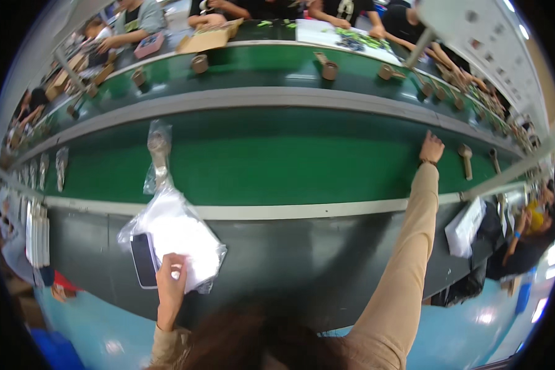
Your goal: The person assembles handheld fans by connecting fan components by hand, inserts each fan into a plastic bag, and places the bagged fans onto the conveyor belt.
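Clear plastic bags, lower left, presumably stacked for easy reach, are pinched by the left hand; upper right, the right hand half-curls, grip undeterminable.

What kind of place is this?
Probably a factory. There's a long green belt, which looks like a conveyor, with small brown parts lying along it, and people busy with their hands on the far side.

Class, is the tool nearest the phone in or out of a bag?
In: a clear plastic bag surrounds the round-headed tool, extending beyond its head.
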{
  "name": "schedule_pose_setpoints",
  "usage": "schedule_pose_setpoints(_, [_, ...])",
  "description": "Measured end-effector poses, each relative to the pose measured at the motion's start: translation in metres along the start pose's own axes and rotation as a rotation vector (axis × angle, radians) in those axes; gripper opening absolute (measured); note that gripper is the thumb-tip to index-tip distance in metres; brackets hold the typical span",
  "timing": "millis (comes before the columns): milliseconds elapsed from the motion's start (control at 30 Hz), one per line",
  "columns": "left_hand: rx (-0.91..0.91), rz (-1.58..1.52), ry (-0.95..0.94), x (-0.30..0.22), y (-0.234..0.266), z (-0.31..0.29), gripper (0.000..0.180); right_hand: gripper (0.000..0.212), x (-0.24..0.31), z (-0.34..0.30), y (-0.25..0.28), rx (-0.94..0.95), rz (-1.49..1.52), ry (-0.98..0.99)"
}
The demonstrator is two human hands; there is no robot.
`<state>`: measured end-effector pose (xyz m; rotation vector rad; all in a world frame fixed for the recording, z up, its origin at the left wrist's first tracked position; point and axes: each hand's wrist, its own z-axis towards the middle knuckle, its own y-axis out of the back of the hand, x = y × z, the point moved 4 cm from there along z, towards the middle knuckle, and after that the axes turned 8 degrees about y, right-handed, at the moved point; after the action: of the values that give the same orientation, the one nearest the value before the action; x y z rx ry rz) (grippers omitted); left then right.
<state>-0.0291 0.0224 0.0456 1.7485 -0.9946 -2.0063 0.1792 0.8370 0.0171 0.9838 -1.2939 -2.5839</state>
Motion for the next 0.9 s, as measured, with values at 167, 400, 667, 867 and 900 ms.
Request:
schedule_pose_setpoints(167, [0.068,-0.019,0.083,-0.004,0.003,-0.003,0.018,0.031,0.001,0.018,0.01,-0.036,-0.274,0.291])
schedule_pose_setpoints(400, [0.17,-0.214,0.081,-0.005,0.012,0.022,0.014,0.059,0.027,-0.055,0.212,-0.219,0.55,0.034])
schedule_pose_setpoints(667, [0.323,-0.579,0.118,0.02,0.006,0.029,0.016,0.05,0.194,-0.311,0.418,0.025,2.335,-0.086])
schedule_pose_setpoints(867, [0.422,-0.725,0.07,0.004,0.001,0.025,0.015,0.075,0.26,-0.399,0.49,-0.478,2.127,0.099])
schedule_pose_setpoints(900, [0.434,-0.704,0.087,0.004,0.002,0.026,0.016,0.075,0.268,-0.402,0.492,-0.484,2.118,0.097])
